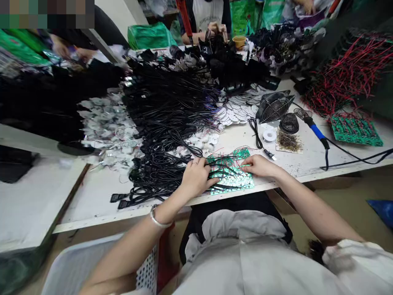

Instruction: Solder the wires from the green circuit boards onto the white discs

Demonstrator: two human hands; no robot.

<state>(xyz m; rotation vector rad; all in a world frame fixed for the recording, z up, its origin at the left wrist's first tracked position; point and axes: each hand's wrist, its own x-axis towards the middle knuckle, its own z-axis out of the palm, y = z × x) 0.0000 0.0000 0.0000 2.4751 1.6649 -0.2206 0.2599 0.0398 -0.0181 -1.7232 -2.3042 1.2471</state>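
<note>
A green circuit board panel (247,180) lies near the table's front edge, with thin red wires and the ends of black cables across it. My left hand (196,176) rests over the black cables (166,168) at the panel's left side, its thumb apart from its fingers. At the panel's right edge is my right hand (260,166), thumb and fingertips pinched together over the board. What is between those fingertips is too small to make out. The bundled cables spread leftward from the panel, their plugs (124,203) near the front edge.
A blue-handled soldering iron (317,133) sits in a coil stand at right. Nearby are a solder spool (269,135), a small fan (274,107) and a stack of wired green boards (356,131). White round parts (236,110) lie behind. A co-worker's hands (217,29) are across the table.
</note>
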